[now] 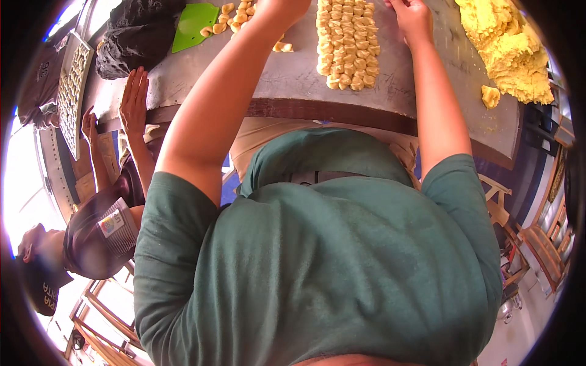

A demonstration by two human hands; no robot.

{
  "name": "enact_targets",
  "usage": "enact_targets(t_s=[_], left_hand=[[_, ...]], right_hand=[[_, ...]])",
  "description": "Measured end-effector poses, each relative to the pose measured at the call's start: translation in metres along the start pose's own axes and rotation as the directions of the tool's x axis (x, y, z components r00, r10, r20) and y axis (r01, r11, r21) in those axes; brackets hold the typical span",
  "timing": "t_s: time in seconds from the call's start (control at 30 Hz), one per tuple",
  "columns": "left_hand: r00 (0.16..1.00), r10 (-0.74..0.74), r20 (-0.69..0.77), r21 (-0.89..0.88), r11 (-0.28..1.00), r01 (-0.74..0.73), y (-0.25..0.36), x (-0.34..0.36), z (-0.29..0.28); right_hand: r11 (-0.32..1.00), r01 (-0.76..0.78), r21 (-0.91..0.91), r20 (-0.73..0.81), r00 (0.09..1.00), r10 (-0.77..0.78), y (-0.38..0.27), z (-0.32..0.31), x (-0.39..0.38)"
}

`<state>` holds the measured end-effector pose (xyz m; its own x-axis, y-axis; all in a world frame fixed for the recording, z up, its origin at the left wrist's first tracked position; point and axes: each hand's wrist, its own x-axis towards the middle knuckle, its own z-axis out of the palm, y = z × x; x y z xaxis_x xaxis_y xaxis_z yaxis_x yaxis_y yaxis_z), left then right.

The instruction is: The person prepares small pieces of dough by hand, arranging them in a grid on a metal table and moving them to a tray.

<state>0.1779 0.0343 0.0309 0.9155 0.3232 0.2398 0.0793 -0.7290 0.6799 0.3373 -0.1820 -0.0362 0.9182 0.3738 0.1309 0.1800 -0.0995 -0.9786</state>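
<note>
The rows of dough pieces (348,49) lie on the table (287,79), between the left hand (285,8) and the right hand (416,21). The view's upper edge crops both hands; neither grip can be determined.

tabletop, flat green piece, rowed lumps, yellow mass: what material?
Tabletop: possibly metal; grey, dull sheen, scuffed.
Flat green piece: likely plastic; thin, evenly coloured.
Rowed lumps: probably dough; soft, slightly shiny folds.
Yellow mass: perhaps dough too; matte, rough, crumbly.
</note>
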Motion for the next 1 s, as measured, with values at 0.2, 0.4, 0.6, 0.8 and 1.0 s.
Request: enact_targets(t_s=[0.2, 0.4, 0.6, 0.8, 1.0], left_hand=[[0.978, -0.147, 0.146, -0.088, 0.983, 0.161, -0.008, -0.089, -0.049], [0.994, -0.102, -0.04, -0.082, 0.992, 0.099, -0.004, -0.112, -0.052], [0.971, -0.218, 0.1, -0.165, 0.959, 0.232, 0.001, -0.107, -0.06], [0.98, 0.09, -0.179, 0.077, 0.994, -0.077, -0.011, -0.103, -0.045], [0.984, 0.171, -0.045, 0.311, 0.939, -0.148, 0.003, -0.071, -0.033]], right_hand=[[0.967, 0.071, -0.243, 0.065, 0.996, -0.057, -0.044, 0.031, -0.012], [0.994, -0.037, -0.098, 0.388, 0.919, 0.073, -0.059, 0.054, -0.004], [0.797, 0.303, -0.522, 0.451, 0.892, -0.044, -0.04, 0.047, -0.002], [0.771, 0.285, -0.57, 0.466, 0.884, 0.018, -0.049, 0.063, 0.005], [0.903, 0.135, -0.407, 0.394, 0.918, 0.04, -0.046, 0.058, 0.008]])
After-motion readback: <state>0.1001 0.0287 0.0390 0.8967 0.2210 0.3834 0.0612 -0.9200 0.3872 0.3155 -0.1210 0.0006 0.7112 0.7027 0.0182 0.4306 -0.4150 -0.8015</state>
